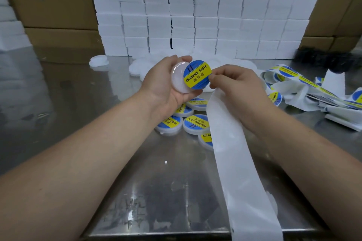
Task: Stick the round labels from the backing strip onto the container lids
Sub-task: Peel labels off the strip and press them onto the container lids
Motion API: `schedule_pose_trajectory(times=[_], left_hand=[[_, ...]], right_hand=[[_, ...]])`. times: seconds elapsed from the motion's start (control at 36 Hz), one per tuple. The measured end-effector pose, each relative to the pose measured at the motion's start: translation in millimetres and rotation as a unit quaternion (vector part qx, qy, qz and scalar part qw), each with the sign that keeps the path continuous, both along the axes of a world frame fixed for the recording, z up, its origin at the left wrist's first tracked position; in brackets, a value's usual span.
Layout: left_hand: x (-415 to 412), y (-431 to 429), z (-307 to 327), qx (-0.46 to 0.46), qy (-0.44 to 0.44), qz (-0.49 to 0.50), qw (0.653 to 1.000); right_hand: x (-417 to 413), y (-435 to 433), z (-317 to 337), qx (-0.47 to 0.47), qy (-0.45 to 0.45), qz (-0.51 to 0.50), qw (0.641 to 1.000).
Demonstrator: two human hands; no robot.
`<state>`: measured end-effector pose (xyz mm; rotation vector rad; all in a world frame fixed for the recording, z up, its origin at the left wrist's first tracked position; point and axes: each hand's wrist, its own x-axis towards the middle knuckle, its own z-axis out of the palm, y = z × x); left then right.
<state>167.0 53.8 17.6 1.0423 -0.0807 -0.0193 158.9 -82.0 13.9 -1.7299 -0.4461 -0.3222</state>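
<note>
A white lid [179, 79] is held in the left hand [164, 83], gripped by its rim above the metal table [137, 191]. A round blue and yellow label [197, 74] is pinched at its right edge by the right hand [235, 91] and overlaps the lid's right side. The bare backing strip [235, 172] hangs from under the right hand toward the near edge. Already labelled lids [196, 123] lie just below the hands. More strip with labels [290, 76] is heaped at the right. White boxes [195, 9] are stacked at the far side.
</note>
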Motion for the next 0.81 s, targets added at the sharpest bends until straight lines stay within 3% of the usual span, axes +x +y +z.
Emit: schedule_pose_trajectory(times=[0.81], left_hand=[[-1.9, -7.8, -9.4, 0.081, -0.083, 0.015, 0.993]], right_hand=[[0.9, -1.3, -0.8, -0.036, 0.014, 0.023, 0.999]])
